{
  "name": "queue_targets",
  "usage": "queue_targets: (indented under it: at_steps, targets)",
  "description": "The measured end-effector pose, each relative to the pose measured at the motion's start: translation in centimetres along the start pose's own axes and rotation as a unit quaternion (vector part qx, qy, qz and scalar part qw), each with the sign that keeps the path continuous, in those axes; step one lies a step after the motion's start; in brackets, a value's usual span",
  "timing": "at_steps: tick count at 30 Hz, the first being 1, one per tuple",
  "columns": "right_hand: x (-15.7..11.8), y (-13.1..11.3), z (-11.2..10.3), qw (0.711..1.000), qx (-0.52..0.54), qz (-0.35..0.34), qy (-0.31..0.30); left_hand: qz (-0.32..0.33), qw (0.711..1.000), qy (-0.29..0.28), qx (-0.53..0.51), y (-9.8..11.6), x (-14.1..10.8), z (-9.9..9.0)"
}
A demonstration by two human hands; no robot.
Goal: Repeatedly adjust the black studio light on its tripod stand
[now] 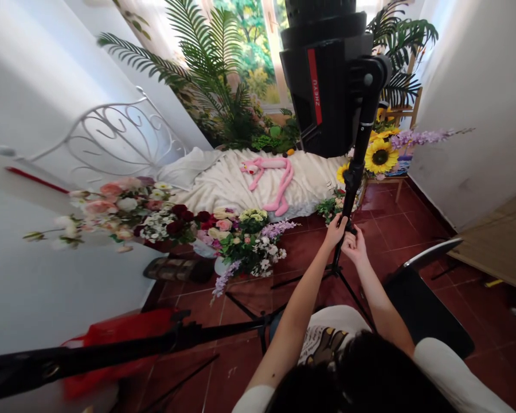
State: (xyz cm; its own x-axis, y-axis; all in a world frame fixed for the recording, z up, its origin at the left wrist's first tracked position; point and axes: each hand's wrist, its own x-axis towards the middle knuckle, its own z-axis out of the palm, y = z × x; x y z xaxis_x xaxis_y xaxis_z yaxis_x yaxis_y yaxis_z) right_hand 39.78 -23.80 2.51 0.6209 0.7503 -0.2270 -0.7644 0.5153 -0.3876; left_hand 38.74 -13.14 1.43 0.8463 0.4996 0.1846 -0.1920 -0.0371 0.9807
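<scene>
fingers of the left hand (336,230) were wrapped round the black pole of the light stand (361,143). fingers of the right hand (355,244) were curled just beside that pole, slightly lower and to the right; from my remote post i could not tell whether they gripped the knob there. the light stand stood on spread legs over red floor tiles (382,229), in front of the body, both arms reaching forward to it. i recorded a studio light (329,92) mounted at its top, dark-cased, with a red stripe lettered "zheyu".

on the far side, a pink plush toy (275,163) lay on a cream blanket (223,186), with a scrolled metal headboard (112,135) to its left and palm fronds (223,51) beyond. flower bunches (249,241) lined the blanket's near edge. sunflowers (380,156) stood right of the pole. i further noted a black chair (425,312) at the near right, and a second black pole (215,331) crossing the near left, over a blurred red bag (116,330).
</scene>
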Motion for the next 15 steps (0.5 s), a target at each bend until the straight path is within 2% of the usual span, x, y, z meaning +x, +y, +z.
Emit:
queue_targets:
  at_steps: [4, 6, 7, 8, 9, 11, 13, 14, 15]
  targets:
    - [0.5, 0.0, -0.2, 0.996, -0.077, -0.019, 0.03, 0.013, 1.0, 0.009, 0.003, -0.4, 0.1, 0.2]
    - [0.5, 0.1, -0.3, 0.983, -0.168, -0.048, 0.059, 0.009, 1.0, 0.016, 0.002, -0.7, 0.1, 0.3]
    - [0.4, 0.1, -0.3, 0.967, -0.227, -0.08, 0.077, 0.009, 1.0, 0.017, 0.001, -0.8, 0.2, 0.4]
    - [0.1, -0.1, -0.4, 0.942, -0.298, -0.123, 0.096, 0.01, 1.0, 0.015, -0.002, -0.9, 0.2, 0.4]
    - [-0.2, -0.4, -0.4, 0.903, -0.378, -0.173, 0.113, 0.011, 1.0, 0.011, -0.004, -1.0, 0.2, 0.4]
    - [-1.0, -1.5, -0.5, 0.791, -0.544, -0.249, 0.131, 0.013, 1.0, 0.005, -0.007, -1.1, 0.1, 0.5]
    - [-1.8, -3.0, -0.2, 0.685, -0.673, -0.254, 0.111, 0.013, 1.0, 0.005, -0.01, -1.2, 0.1, 0.5]
    - [-2.1, -3.9, 0.2, 0.656, -0.709, -0.245, 0.088, 0.014, 1.0, 0.007, -0.011, -1.2, 0.0, 0.5]
    - [-2.3, -4.7, 0.9, 0.644, -0.721, -0.246, 0.063, 0.014, 1.0, 0.009, -0.012, -1.2, 0.0, 0.6]
